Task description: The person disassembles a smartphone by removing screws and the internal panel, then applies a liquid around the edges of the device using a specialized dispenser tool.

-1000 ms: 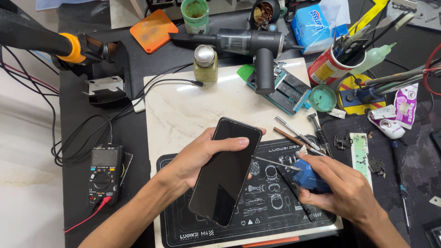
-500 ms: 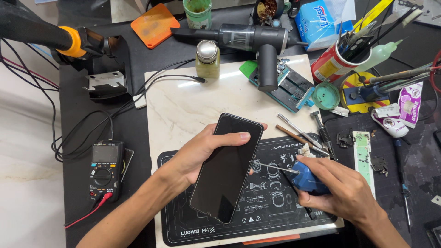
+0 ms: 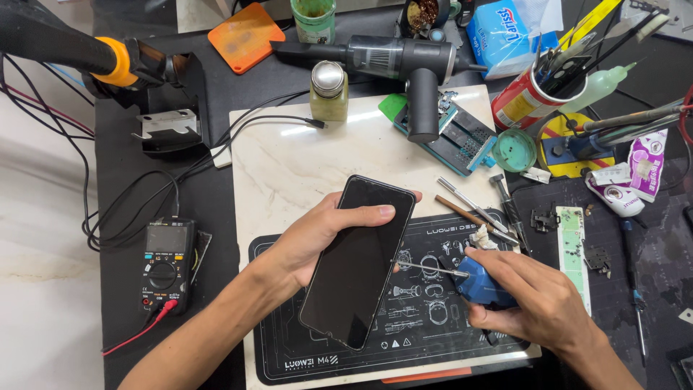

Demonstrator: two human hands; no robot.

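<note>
The left hand (image 3: 317,238) hid the near-side edge of the phone (image 3: 359,263), and its fingers behind the glass went unseen. The right hand (image 3: 538,303) covered most of the blue-handled tool (image 3: 480,285) — its lower end was lost. The black work mat (image 3: 433,347) lay partly covered — both forearms ran off the bottom edge.

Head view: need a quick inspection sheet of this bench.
Surface: white marble slab with a black repair mat on it.
Job's things: black smartphone, screen up; blue-handled screwdriver, tip at the phone's edge.
Clutter: multimeter, handheld blower, tweezers, tool cup.
Grippers: left hand grips the phone; right hand holds the screwdriver.
Cables: black leads cross the slab.
Surroundings: nothing seen.
</note>
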